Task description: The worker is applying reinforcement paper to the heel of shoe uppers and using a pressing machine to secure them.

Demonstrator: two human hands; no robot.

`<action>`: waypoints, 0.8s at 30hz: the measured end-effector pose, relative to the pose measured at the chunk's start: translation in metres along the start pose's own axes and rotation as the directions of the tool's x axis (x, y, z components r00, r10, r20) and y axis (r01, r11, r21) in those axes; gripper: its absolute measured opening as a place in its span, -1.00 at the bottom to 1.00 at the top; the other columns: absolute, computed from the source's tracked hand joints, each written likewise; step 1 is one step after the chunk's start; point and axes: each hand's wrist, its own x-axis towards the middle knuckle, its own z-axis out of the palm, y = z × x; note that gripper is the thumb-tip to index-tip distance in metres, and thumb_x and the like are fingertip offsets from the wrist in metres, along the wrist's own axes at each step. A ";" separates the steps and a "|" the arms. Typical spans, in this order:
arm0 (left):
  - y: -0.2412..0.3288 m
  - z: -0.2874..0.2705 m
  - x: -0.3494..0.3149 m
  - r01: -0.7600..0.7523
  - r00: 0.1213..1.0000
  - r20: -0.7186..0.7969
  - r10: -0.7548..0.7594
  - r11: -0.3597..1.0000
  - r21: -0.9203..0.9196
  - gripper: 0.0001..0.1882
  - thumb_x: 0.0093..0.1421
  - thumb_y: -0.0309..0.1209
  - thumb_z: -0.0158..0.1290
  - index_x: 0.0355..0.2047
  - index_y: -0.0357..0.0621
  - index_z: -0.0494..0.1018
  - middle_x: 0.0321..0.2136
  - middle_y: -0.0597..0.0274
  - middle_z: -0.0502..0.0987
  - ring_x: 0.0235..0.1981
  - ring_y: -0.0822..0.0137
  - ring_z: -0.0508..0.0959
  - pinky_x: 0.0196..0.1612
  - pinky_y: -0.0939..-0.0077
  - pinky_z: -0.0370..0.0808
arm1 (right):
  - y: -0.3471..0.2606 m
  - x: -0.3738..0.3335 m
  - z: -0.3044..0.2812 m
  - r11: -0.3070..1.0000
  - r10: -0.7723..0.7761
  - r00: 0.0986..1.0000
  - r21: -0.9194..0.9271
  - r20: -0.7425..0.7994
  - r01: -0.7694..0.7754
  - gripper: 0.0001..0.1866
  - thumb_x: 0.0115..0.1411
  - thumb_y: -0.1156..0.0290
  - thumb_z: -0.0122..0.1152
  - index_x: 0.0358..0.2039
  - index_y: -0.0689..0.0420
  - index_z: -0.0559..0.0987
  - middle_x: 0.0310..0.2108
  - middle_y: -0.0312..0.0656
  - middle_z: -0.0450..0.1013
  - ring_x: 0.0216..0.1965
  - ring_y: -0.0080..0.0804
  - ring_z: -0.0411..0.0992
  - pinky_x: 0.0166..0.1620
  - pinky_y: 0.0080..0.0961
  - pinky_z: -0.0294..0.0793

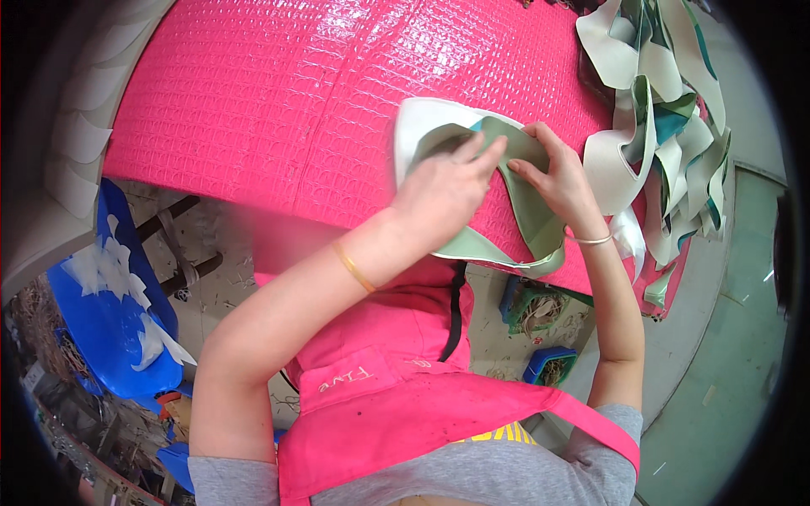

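A curved, pale green shoe upper (529, 202) with a white backing part (412, 126) lies at the near edge of the pink-covered table. My left hand (443, 192) rests over its left part, fingers bunched and slightly blurred against the green material; its thumb is hidden. On the other side, my right hand (564, 179) pinches the upper's far edge between thumb and fingers. Between the hands a small blue-teal patch shows at that edge. The upper's looped near end hangs down toward my pink apron (396, 396).
Several pale uppers with green and teal insides (620, 164) are heaped at the table's right end. A row of overlapping white pieces (80, 143) lines the far left. White scraps (110, 270) lie on a blue chair (126, 363). Below the table stand small baskets (553, 367) of trimmings.
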 end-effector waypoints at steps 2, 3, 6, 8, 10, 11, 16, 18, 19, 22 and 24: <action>0.000 0.006 0.000 0.006 0.997 -0.075 -0.020 0.983 -0.181 -0.59 -0.02 -0.38 0.00 -0.12 -0.22 0.34 -0.03 0.21 0.29 -0.01 0.28 0.29 -0.04 0.47 0.33 | 0.002 -0.004 0.001 0.991 -0.104 0.987 -0.092 -0.125 0.093 -0.62 -0.14 0.49 0.22 -0.26 0.26 0.37 -0.38 0.01 0.39 -0.32 -0.05 0.39 -0.25 -0.34 0.35; 0.001 0.003 0.001 0.042 0.998 -0.029 -0.049 0.975 -0.218 -0.58 -0.01 -0.37 -0.01 -0.10 -0.22 0.33 -0.01 0.22 0.27 0.03 0.29 0.26 -0.02 0.47 0.32 | 0.002 -0.005 0.001 0.992 -0.100 0.987 -0.090 -0.123 0.089 -0.62 -0.14 0.49 0.22 -0.26 0.26 0.37 -0.38 0.01 0.39 -0.32 -0.05 0.39 -0.25 -0.34 0.35; 0.002 0.005 -0.001 0.034 0.999 -0.020 -0.038 0.984 -0.177 -0.57 0.01 -0.37 -0.01 -0.07 -0.21 0.30 0.01 0.23 0.25 0.06 0.28 0.24 -0.03 0.48 0.34 | -0.005 -0.013 -0.009 0.915 -0.267 0.936 -0.366 -0.229 0.172 -0.54 -0.11 0.49 0.21 -0.15 0.23 0.33 -0.34 -0.05 0.37 -0.30 -0.14 0.39 -0.20 -0.34 0.34; 0.000 0.007 -0.001 -0.008 0.998 -0.061 0.002 0.996 -0.091 -0.56 0.01 -0.36 -0.02 -0.06 -0.20 0.29 0.02 0.22 0.25 0.05 0.26 0.25 -0.06 0.48 0.37 | -0.013 -0.033 -0.020 0.883 0.441 0.890 0.118 0.118 -0.454 -0.45 -0.03 0.48 0.17 0.00 0.18 0.22 -0.22 -0.03 0.35 -0.28 -0.29 0.39 -0.16 -0.39 0.33; -0.001 0.008 0.000 -0.010 0.999 -0.054 0.004 0.994 -0.112 -0.54 0.02 -0.36 -0.03 -0.03 -0.13 0.26 0.03 0.27 0.25 0.04 0.28 0.27 -0.08 0.51 0.39 | -0.001 -0.048 -0.012 0.970 0.139 0.988 0.191 0.068 -0.150 -0.35 0.04 0.52 0.10 0.14 0.13 0.06 -0.13 -0.05 0.35 -0.23 -0.43 0.37 -0.14 -0.52 0.33; -0.004 0.008 0.001 -0.018 0.998 -0.054 0.012 0.993 -0.115 -0.54 0.02 -0.36 -0.03 -0.03 -0.13 0.26 0.03 0.27 0.25 0.04 0.28 0.27 -0.08 0.51 0.39 | -0.001 -0.050 -0.014 0.855 0.248 0.959 0.435 0.135 -0.282 -0.33 0.05 0.55 0.06 0.16 0.13 0.02 -0.06 -0.07 0.29 -0.15 -0.43 0.33 -0.09 -0.54 0.29; -0.009 -0.010 0.005 0.072 0.989 0.147 -0.029 0.952 -0.296 -0.59 0.07 -0.39 -0.07 -0.02 -0.07 0.28 0.04 0.40 0.26 0.04 0.42 0.28 -0.17 0.54 0.45 | 0.006 -0.075 0.011 0.686 0.240 0.967 0.691 0.082 -0.229 -0.37 0.08 0.62 -0.08 0.18 0.22 0.00 0.19 -0.26 -0.03 0.08 -0.51 0.11 0.06 -0.62 0.15; -0.006 -0.013 0.006 0.079 0.989 0.144 -0.036 0.950 -0.303 -0.60 0.08 -0.40 -0.08 -0.02 -0.06 0.28 0.03 0.39 0.27 0.03 0.41 0.29 -0.24 0.53 0.48 | 0.010 -0.079 0.018 0.884 0.114 0.990 0.463 -0.089 -0.060 -0.40 0.07 0.62 -0.08 0.16 0.11 0.10 0.04 0.00 0.22 -0.13 -0.41 0.34 -0.07 -0.71 0.25; -0.007 -0.013 0.006 0.098 0.983 0.175 -0.045 0.947 -0.307 -0.60 0.08 -0.40 -0.08 -0.02 -0.06 0.28 0.03 0.39 0.28 0.03 0.41 0.29 -0.26 0.53 0.49 | -0.002 -0.078 0.014 0.930 0.187 0.982 0.319 0.015 -0.182 -0.40 0.05 0.63 -0.08 0.14 0.03 0.13 -0.16 0.10 0.28 -0.28 -0.26 0.36 -0.16 -0.72 0.29; -0.010 -0.009 0.006 0.074 0.986 0.166 -0.020 0.942 -0.326 -0.59 0.07 -0.41 -0.07 -0.01 -0.07 0.27 0.02 0.38 0.28 0.03 0.39 0.30 -0.27 0.52 0.50 | -0.012 -0.070 0.015 0.966 0.211 0.976 0.142 0.046 -0.216 -0.37 -0.02 0.67 -0.10 0.08 -0.15 0.22 -0.62 0.17 0.19 -0.60 0.05 0.24 -0.60 -0.48 0.08; -0.008 -0.011 0.006 0.096 0.983 0.180 -0.037 0.940 -0.328 -0.56 0.06 -0.41 -0.06 0.00 -0.07 0.26 0.03 0.37 0.27 0.03 0.38 0.29 -0.23 0.53 0.48 | -0.012 -0.068 0.014 0.989 0.115 0.988 0.079 0.103 -0.124 -0.36 -0.05 0.68 -0.12 0.08 -0.13 0.23 -0.63 0.17 0.22 -0.59 0.05 0.27 -0.49 -0.18 0.25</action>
